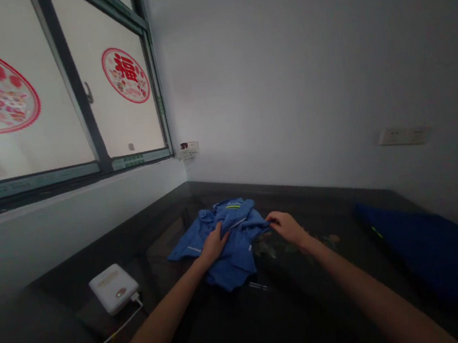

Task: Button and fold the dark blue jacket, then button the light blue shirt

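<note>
Blue garment (239, 256): partly spread, bunched folds left.
Right hand (287, 226): garment edge pinched at three o'clock.
Left hand (213, 245): laid near centre; grip cannot be told.

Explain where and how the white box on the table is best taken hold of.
Probably grip the white box across its left and right sides, coming from above with the left hand, the nearer one. It lies flat with those sides unobstructed, while a white plug sits in its near edge, where fingers could snag.
</note>
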A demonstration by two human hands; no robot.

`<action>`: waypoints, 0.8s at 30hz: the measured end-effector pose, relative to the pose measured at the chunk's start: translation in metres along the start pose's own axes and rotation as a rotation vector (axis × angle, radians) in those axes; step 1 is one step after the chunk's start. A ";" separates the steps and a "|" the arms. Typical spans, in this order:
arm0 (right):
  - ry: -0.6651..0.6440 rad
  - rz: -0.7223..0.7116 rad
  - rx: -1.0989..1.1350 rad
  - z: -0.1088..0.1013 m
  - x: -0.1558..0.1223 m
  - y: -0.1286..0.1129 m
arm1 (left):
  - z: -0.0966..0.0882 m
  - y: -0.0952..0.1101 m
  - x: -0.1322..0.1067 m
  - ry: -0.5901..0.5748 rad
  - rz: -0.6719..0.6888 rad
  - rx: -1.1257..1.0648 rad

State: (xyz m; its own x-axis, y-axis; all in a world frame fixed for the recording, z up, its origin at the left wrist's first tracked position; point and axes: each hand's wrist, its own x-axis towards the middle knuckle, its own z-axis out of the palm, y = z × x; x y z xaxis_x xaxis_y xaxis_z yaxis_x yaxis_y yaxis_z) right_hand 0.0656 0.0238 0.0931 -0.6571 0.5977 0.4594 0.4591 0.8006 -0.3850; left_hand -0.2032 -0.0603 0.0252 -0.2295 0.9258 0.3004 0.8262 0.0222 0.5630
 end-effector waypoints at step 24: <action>0.088 0.608 0.299 -0.086 -0.316 -0.063 | -0.024 0.107 -0.096 -0.563 0.602 0.178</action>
State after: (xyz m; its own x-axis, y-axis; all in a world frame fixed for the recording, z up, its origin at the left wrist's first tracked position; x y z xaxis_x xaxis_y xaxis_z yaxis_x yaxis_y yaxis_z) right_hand 0.2959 -0.2123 0.0413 -0.2775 0.9489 0.1500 0.5376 0.2828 -0.7944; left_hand -0.1049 -0.1558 0.0754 0.5281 0.8474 0.0554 0.8048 -0.5203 0.2856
